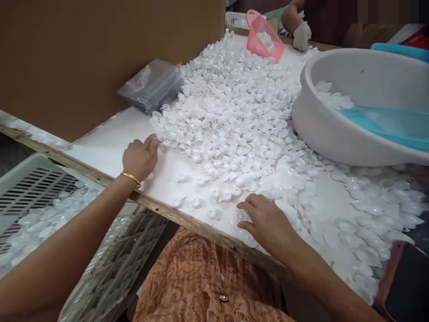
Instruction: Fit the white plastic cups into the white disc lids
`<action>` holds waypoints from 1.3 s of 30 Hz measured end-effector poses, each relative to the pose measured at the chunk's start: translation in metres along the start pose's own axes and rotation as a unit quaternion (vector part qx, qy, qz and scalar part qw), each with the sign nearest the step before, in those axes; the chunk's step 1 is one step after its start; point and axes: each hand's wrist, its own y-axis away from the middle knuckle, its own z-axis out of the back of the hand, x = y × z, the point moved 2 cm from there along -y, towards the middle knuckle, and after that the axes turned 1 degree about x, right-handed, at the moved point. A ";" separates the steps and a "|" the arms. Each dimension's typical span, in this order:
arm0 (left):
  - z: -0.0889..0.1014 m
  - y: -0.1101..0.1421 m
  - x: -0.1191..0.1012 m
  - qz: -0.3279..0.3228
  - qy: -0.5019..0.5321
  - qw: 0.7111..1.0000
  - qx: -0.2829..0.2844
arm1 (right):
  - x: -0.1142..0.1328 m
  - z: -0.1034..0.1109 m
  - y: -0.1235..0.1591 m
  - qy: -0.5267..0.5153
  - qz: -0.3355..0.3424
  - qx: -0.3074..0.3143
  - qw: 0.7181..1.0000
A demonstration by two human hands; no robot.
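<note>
Table [110,129]: white top, wooden strip along front edge.
Brown panel [110,40]: upright at table's L side.
White tub [335,134]: lg., round, nr table's R side; blue sheet [385,127] & white pcs inside.
Pile of white pcs [234,107]: spread from far edge to R front corner; pcs lie at mixed angles, no common direction.
Crate [33,179]: pale, slotted, below front edge, L end; white pcs inside.
Clear-wrapped packet [152,85]: against panel, beside pile.
Pink scoop [263,38]: nr far edge, white pcs inside; looped handle points to far edge, long axis slanting front to back.
R hand [239,216]: nr front edge, R of loose pcs; fingers part-spread, thumb & forefinger either side of one white pc; can't tell if gripped.
L hand [140,156]: over table nr front edge, L of pile; fingers bunched narrow, contents can't tell.
Co-worker's gloved hand [302,36]: at far edge, R of scoop.
Loose white pcs [196,203]: scattered btwn hands, nr front edge; several w/ sm. ring end up.
Pc at R hand [240,216]: sm. ring faces up; long axis unclear.
</note>
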 end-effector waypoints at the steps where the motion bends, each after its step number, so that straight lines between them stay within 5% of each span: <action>1: 0.001 0.004 0.002 -0.002 -0.006 1.000 -0.015 | 0.002 -0.002 -0.001 -0.002 0.004 0.000 1.000; 8: -0.008 0.006 0.022 0.026 0.048 0.998 0.003 | 0.009 0.019 -0.011 -0.161 -0.055 0.053 0.984; 12: -0.009 -0.001 0.025 0.020 0.036 0.999 -0.002 | 0.046 0.027 -0.050 -0.253 -0.004 -0.034 0.967; 15: -0.003 0.004 0.022 0.017 0.038 0.999 -0.010 | 0.075 0.013 -0.091 -0.194 0.100 -0.119 0.969; 19: 0.009 0.021 0.013 -0.006 0.121 0.992 -0.028 | 0.090 -0.013 -0.128 -0.044 0.131 -0.147 0.979; 24: 0.011 0.042 -0.006 -0.070 0.295 0.951 0.057 | 0.087 -0.029 -0.130 0.044 0.196 -0.149 0.968; 31: 0.005 0.056 -0.018 -0.046 0.374 0.910 0.174 | 0.082 -0.039 -0.130 0.054 0.213 -0.160 0.962; 39: -0.001 0.047 -0.014 0.022 0.493 0.852 0.174 | 0.080 -0.035 -0.145 0.002 0.209 -0.147 0.967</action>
